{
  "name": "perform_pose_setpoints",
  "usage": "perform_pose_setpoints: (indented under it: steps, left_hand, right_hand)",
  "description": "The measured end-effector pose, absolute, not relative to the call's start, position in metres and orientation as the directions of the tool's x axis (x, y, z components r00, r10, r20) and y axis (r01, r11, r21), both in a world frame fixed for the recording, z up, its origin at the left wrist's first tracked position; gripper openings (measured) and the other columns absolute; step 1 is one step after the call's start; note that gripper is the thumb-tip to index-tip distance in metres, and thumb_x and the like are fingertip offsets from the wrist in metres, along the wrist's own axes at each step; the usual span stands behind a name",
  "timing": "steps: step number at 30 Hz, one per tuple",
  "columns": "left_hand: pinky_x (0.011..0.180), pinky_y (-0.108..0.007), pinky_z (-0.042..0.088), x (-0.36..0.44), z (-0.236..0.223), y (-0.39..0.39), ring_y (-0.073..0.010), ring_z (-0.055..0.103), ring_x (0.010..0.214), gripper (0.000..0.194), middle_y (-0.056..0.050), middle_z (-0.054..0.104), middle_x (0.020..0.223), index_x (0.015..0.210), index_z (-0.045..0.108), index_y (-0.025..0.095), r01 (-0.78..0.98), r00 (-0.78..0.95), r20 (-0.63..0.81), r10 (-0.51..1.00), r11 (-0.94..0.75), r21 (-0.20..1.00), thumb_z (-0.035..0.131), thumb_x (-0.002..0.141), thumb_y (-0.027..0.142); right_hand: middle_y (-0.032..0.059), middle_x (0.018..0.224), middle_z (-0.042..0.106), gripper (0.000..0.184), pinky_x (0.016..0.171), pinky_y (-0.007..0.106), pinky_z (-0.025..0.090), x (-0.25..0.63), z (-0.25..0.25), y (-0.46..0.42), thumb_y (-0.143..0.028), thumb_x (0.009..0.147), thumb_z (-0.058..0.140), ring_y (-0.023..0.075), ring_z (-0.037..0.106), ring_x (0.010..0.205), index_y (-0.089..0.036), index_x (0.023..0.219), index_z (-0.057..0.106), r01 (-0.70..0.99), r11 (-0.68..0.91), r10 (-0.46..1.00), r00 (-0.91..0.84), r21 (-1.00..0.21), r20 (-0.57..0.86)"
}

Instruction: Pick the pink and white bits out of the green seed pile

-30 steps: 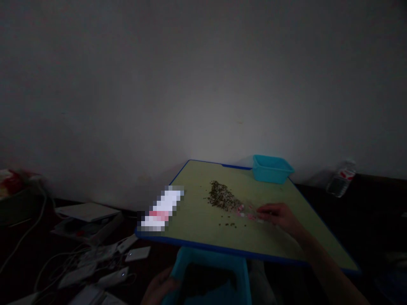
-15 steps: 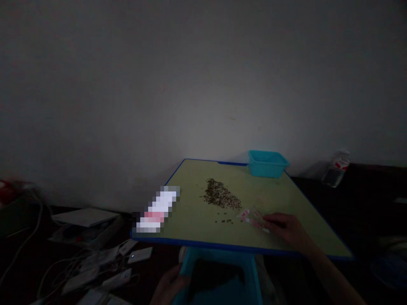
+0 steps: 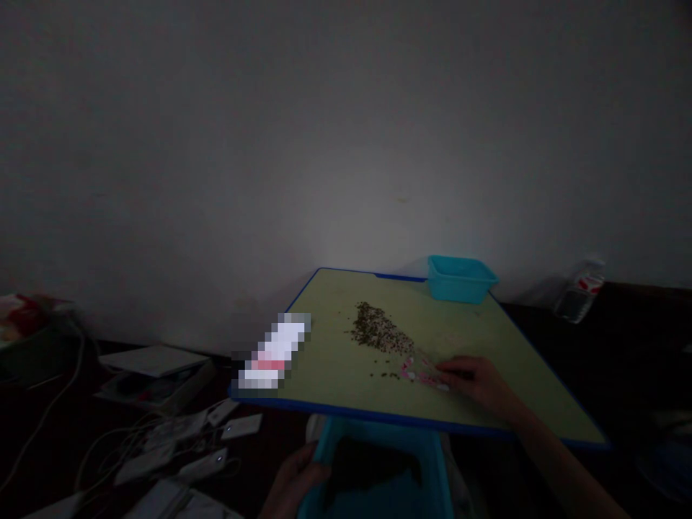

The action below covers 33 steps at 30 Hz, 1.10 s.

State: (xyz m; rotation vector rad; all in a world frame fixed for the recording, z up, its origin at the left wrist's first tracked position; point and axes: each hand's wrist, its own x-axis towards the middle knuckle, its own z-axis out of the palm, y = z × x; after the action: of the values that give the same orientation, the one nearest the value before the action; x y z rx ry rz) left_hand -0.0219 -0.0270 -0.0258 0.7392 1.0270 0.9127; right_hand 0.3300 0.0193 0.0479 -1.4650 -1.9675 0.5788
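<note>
Scattered over the middle of the pale table is a pile of small dark grains, like seeds or beans (image 3: pixel 378 329). My right hand (image 3: pixel 476 382) pinches the right end of a clear plastic packet with pink-red print (image 3: pixel 422 371), which lies low over the tabletop at the pile's near edge. Below the table's front edge, my left hand (image 3: pixel 297 479) grips the left rim of a blue plastic basin (image 3: pixel 444 476), thumb over the rim. A dark mass (image 3: pixel 367 465) covers part of the basin's bottom; its make-up is too dim to tell.
A second blue basin (image 3: pixel 462 280) stands at the table's far right corner. A pixelated bright phone-like screen (image 3: pixel 273 353) lies along the left edge. White power strips and cables (image 3: pixel 178 440) and a box (image 3: pixel 156 367) are on the left; a clear bottle (image 3: pixel 581 292) is at the right.
The packet has shifted slightly left and lies flatter in my right hand. My left hand stays on the basin rim. The whole view has drifted a little.
</note>
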Motion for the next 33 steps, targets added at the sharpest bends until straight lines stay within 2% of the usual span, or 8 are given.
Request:
perform_pose_setpoints:
  steps: [3,7,14,26,33]
  left_hand:
    - [0.046,-0.027,0.041,-0.026,-0.042,-0.026,-0.0179,0.056,0.048,0.027,-0.004,0.067,0.056,0.08,0.067,0.011,-0.313,0.254,-0.364,0.896,0.432,0.846,0.066,0.056,0.023]
    - [0.051,-0.03,0.045,-0.028,-0.051,-0.026,-0.0203,0.059,0.053,0.031,-0.003,0.066,0.057,0.087,0.065,0.013,-0.319,0.193,-0.408,0.892,0.45,0.834,0.064,0.058,0.025]
    - [0.047,-0.027,0.042,-0.024,-0.028,-0.028,-0.0189,0.056,0.048,0.025,-0.003,0.065,0.052,0.075,0.069,0.011,-0.276,0.215,-0.392,0.894,0.441,0.854,0.067,0.052,0.023]
    - [0.053,-0.031,0.045,-0.029,-0.053,-0.027,-0.022,0.059,0.057,0.031,-0.004,0.068,0.061,0.088,0.065,0.013,-0.348,0.217,-0.41,0.886,0.462,0.816,0.064,0.058,0.022]
    - [0.051,-0.032,0.045,-0.029,-0.061,-0.024,-0.0219,0.058,0.053,0.032,-0.004,0.067,0.059,0.087,0.065,0.013,-0.326,0.225,-0.404,0.887,0.459,0.826,0.064,0.057,0.023]
  right_hand:
    - [0.0038,0.09,0.068,0.025,0.068,0.028,0.047,0.331,0.049,0.017,-0.036,0.078,0.054,0.0188,0.062,0.078,-0.024,0.095,0.068,0.687,0.295,0.956,-0.215,-0.664,0.202]
    - [0.0034,0.089,0.068,0.025,0.067,0.028,0.047,0.332,0.046,0.014,-0.038,0.078,0.055,0.0187,0.062,0.078,-0.024,0.095,0.068,0.686,0.292,0.956,-0.215,-0.666,0.198]
    - [0.0029,0.09,0.067,0.024,0.068,0.028,0.047,0.33,0.047,0.009,-0.037,0.079,0.053,0.0185,0.061,0.079,-0.025,0.094,0.068,0.678,0.284,0.959,-0.209,-0.678,0.192]
    - [0.0027,0.089,0.067,0.024,0.067,0.027,0.047,0.326,0.043,0.007,-0.037,0.08,0.053,0.0182,0.062,0.078,-0.025,0.095,0.068,0.693,0.294,0.956,-0.21,-0.658,0.205]
    - [0.0028,0.088,0.067,0.025,0.066,0.027,0.047,0.326,0.045,0.009,-0.038,0.079,0.053,0.0184,0.062,0.077,-0.024,0.093,0.068,0.706,0.284,0.958,-0.175,-0.649,0.229]
